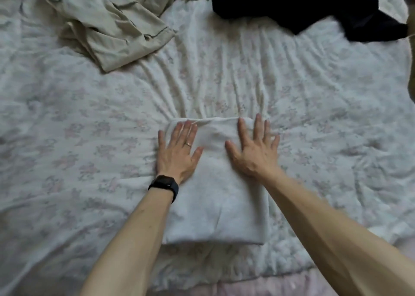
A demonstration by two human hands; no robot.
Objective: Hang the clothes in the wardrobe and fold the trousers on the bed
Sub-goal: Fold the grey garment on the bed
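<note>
so both hands are flat on the bed (67, 127) here, palms down, fingers straight and fanned out, nothing pinched or gripped; the left hand (177, 152) sits on the far left corner of the white garment (215, 206), its little finger just past the cloth's left edge; the right hand (253, 152) sits on the far right corner, its outer fingers reaching over the right edge onto the bedcover; the thumbs point toward each other with a strip of white cloth showing between them

the white garment is folded into a tidy rectangle, lying flat on the near middle of the bed, long side running away from the person; the far end under the hands has a few soft creases; can't tell from the fabric alone whether it's trousers or something else

black watch (164, 183) on the left wrist, ring (188, 144) on a left finger; both forearms bare

further up the bed, a beige garment (107, 26) lies crumpled at the far left, and a dark garment (303, 6) is heaped at the far right, a bit blurry; both well apart from the white one; the bedcover is pale with a faded flower print, wrinkled in ridges fanning out from the folded piece
</note>
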